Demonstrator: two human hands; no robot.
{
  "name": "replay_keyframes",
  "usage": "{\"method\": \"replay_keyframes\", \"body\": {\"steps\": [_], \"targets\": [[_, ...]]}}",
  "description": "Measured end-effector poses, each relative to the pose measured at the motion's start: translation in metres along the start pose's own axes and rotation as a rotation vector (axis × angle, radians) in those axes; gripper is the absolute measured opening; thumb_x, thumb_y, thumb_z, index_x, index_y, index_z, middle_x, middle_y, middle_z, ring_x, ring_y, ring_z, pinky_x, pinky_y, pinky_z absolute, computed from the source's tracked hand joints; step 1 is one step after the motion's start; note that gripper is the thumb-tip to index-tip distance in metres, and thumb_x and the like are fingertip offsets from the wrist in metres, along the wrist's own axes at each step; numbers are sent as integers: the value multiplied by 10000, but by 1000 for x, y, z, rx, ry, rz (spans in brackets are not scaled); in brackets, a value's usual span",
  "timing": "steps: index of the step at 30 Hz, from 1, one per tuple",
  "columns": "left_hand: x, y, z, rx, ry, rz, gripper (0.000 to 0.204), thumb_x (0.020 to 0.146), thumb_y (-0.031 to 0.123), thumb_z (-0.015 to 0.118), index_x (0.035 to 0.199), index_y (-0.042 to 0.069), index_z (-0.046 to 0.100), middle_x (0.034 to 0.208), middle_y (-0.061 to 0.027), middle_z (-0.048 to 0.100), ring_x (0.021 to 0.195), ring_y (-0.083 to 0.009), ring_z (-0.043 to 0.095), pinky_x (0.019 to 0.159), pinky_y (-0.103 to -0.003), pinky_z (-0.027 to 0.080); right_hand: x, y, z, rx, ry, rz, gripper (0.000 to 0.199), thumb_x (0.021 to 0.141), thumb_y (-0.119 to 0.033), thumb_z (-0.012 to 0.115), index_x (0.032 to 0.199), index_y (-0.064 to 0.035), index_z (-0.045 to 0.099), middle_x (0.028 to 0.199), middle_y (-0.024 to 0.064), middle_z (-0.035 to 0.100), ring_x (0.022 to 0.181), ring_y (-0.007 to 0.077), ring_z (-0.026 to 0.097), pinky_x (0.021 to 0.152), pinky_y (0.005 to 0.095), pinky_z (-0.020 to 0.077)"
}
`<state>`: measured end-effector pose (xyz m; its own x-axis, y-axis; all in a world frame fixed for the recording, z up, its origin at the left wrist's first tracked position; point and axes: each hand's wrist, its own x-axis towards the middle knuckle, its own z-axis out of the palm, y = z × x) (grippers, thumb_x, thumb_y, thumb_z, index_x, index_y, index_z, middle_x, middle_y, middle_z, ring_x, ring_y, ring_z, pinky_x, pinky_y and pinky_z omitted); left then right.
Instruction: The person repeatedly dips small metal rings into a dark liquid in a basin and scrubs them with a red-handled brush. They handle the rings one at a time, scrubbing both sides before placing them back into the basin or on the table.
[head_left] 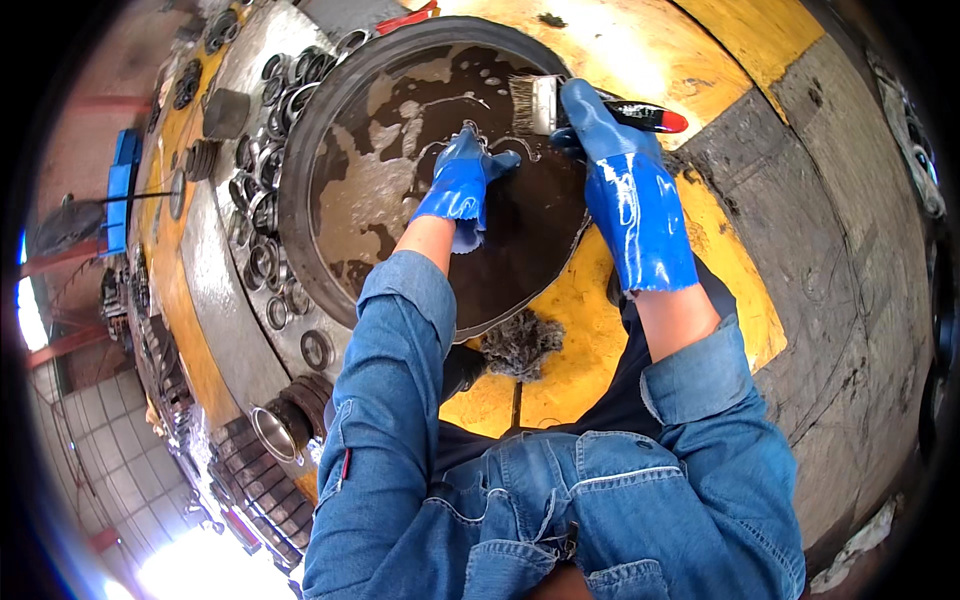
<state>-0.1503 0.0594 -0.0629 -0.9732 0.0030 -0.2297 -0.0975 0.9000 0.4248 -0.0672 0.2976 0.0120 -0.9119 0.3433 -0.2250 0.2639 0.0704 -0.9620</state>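
Observation:
A wide round black tub (297,215) holds murky dark liquid (520,230) with patches of pale scum. My left hand (462,172), in a blue rubber glove, reaches into the tub. Its fingertips meet the liquid, which partly hides them; the thumb stretches away to the right, and I see nothing in its grasp. Over the tub's right rim, my right hand (615,130), gloved alike, is closed round a paintbrush (545,104). The brush has a pale metal band, bristles pointing left over the liquid, and a black handle with a red end.
Many metal rings (262,200) lie left of the tub, with a stacked pile (280,430) nearer me. A dark fluffy rag (522,345) sits against the near rim on yellow flooring (735,270). Grey stained sheets (790,190) spread to the right. Something red (408,17) lies behind the tub.

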Motion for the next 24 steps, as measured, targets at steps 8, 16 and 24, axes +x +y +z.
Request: {"method": "replay_keyframes", "body": {"steps": [8,16,24], "targets": [[10,9,5,11,-273,-49,749,798,421,866,1365,-2,619,1366,-243,668,1272,-418,640,1081,-468,521,-3,5,0,29,9,11,397,925,-409,738,1028,-27,770,936,120,785,861,265,743,821,398,575],[14,18,34,290,-342,-21,705,832,455,792,1361,7,659,1347,-250,675,1267,-403,644,1059,-463,521,0,7,-5,48,45,16,406,921,-417,738,1038,-29,770,949,121,787,871,267,744,827,397,573],[20,-149,30,1002,-317,766,365,1004,281,585,1256,23,645,1257,-190,700,1148,-330,680,995,-412,503,-19,-7,22,98,-85,0,416,918,-425,738,1049,-32,770,962,122,789,881,269,746,834,396,572]]}}
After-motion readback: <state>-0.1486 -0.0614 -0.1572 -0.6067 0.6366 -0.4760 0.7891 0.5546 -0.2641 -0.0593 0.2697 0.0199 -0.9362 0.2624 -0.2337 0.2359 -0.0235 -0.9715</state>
